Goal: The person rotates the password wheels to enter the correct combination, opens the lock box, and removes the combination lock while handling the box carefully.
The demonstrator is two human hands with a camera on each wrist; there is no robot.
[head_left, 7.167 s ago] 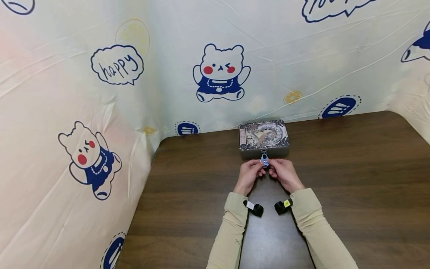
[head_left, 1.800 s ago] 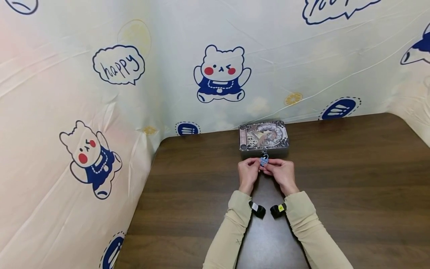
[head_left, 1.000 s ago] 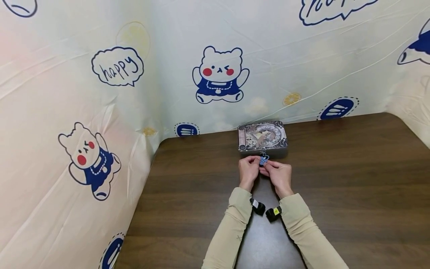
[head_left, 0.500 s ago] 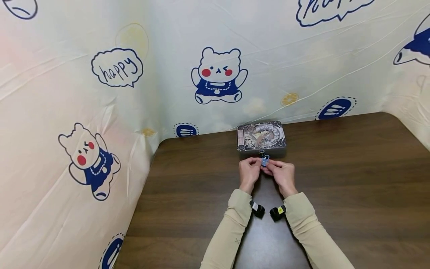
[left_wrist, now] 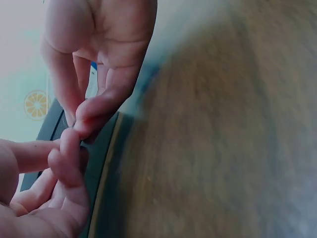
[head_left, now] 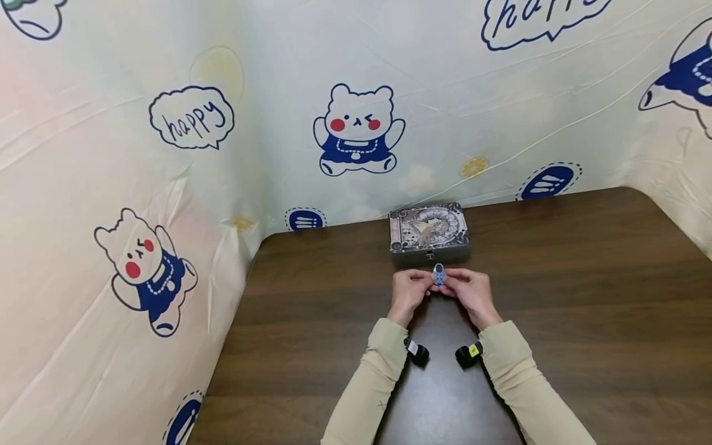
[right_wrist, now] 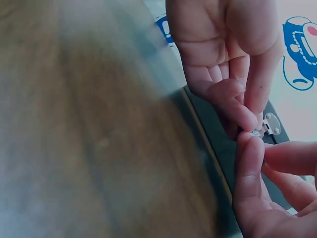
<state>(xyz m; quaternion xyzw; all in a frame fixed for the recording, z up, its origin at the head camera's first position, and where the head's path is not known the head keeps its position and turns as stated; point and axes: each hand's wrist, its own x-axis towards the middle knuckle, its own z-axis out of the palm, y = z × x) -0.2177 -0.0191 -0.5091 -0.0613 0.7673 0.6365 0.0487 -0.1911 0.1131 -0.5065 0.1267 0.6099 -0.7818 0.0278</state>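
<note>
A small blue padlock (head_left: 438, 277) is pinched between the fingertips of both hands, its silver shackle upward. My left hand (head_left: 408, 293) grips its left side and my right hand (head_left: 473, 293) its right side. Just beyond them lies a dark metal tin (head_left: 429, 236) with an ornate picture on its lid. The padlock is apart from the clasp (head_left: 430, 254) on the tin's front. In the right wrist view the clasp (right_wrist: 272, 124) shows silver behind the fingers, which hide most of the padlock. Whether the shackle is locked cannot be told.
The brown wooden table (head_left: 556, 296) extends to both sides of the arms. Behind the tin hangs a pale printed cloth (head_left: 434, 74), which also runs along the left side. Black wrist cameras (head_left: 418, 353) sit inside both sleeves.
Earlier the padlock hung at the tin's clasp, and its shackle swung to the right. Now both hands have drawn it back, off the clasp, with the shackle upright. The tin stayed put.
</note>
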